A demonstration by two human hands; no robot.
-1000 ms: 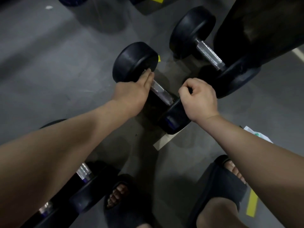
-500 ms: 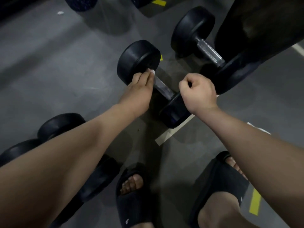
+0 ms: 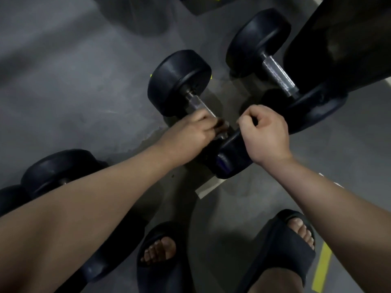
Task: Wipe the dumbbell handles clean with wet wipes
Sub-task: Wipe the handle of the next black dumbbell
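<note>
A black dumbbell (image 3: 179, 81) lies on the grey floor with its steel handle (image 3: 195, 103) running towards me. My left hand (image 3: 190, 134) is blurred and curls round the near end of that handle. No wipe shows under its fingers. My right hand (image 3: 266, 134) is a fist at the far rim of the dumbbell's near head (image 3: 230, 161) and seems to grip that rim.
A second dumbbell (image 3: 278, 76) lies to the right, partly under a big black object (image 3: 349, 39). A third dumbbell (image 3: 55, 170) lies at lower left under my forearm. My feet in black slippers (image 3: 160, 261) stand close below. A yellow floor strip (image 3: 321, 269) is at lower right.
My left hand has slid down the handle from the far head to the near end. My right hand has stayed on the near head.
</note>
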